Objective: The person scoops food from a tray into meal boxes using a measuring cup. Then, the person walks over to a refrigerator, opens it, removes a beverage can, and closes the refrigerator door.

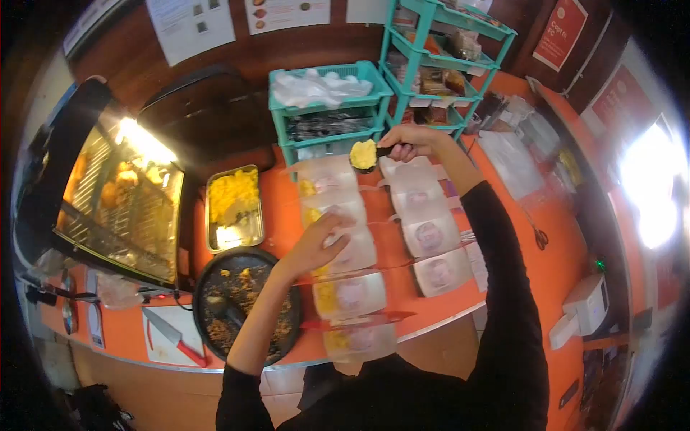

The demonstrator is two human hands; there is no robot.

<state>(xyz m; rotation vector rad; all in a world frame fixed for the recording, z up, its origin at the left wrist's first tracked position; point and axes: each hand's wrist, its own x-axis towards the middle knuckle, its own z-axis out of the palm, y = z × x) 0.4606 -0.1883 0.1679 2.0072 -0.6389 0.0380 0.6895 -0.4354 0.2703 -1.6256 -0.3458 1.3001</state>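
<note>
My right hand (408,144) grips the dark handle of a serving spoon (364,155), its bowl heaped with soft yellow food that looks like scrambled egg. The spoon is above the far end of the left row of pale takeaway boxes (352,293). Over the middle of that row is my left hand (321,243), fingers apart, holding nothing I can see; whether it touches a box I cannot tell. Yellow portions show along the left side of several boxes. A second row of boxes (430,237) runs to the right. More yellow food fills a metal tray (234,203).
A round black pan (208,287) with brown crumbs stands near the front edge. Beside it, a red-handled knife (175,337) lies on a white board. A lit display warmer (118,208) is at left, teal racks (330,104) behind, scissors (538,234) at right.
</note>
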